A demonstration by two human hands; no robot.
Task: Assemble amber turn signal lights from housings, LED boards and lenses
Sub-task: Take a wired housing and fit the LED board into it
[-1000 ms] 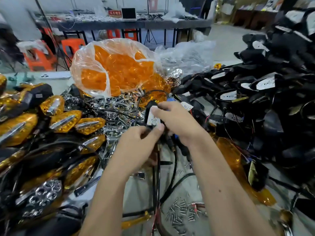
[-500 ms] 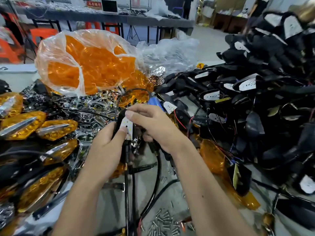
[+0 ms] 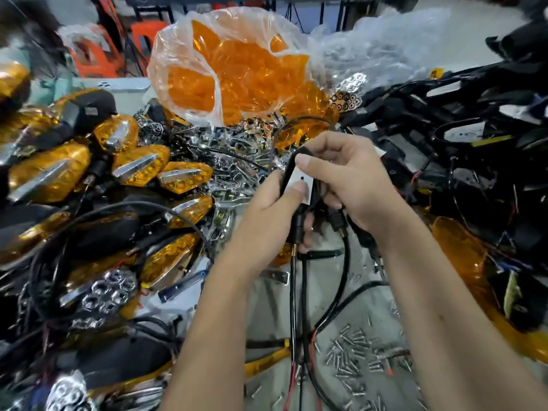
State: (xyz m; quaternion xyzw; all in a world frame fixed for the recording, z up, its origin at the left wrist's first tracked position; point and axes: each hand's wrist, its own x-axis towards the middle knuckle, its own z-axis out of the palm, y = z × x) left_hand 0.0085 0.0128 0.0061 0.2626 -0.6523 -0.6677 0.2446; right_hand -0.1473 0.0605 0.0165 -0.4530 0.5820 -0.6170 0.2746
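LED board: we see the white LED board (image 3: 301, 183) lying in the open face of a black housing (image 3: 292, 166), held up in front of us above the middle of the bench.
Long axis: housing and board run roughly up and down, tilted a little, with the stalk and black cable (image 3: 296, 280) hanging down toward us.
Left hand: our left hand (image 3: 267, 209) grips the housing from the left and below, thumb pressing on the board's lower end.
Right hand: our right hand (image 3: 353, 179) curls in from the right, forefinger tip on the board's upper end; it also holds a second stalk.
Nearer hand: both touch it; we judge the left carries, the right seats.
Next part: the bag of amber lenses (image 3: 234, 72) lies beyond the hands.
Left side: finished amber lights (image 3: 139, 166).
Near edge: loose screws (image 3: 353, 351).
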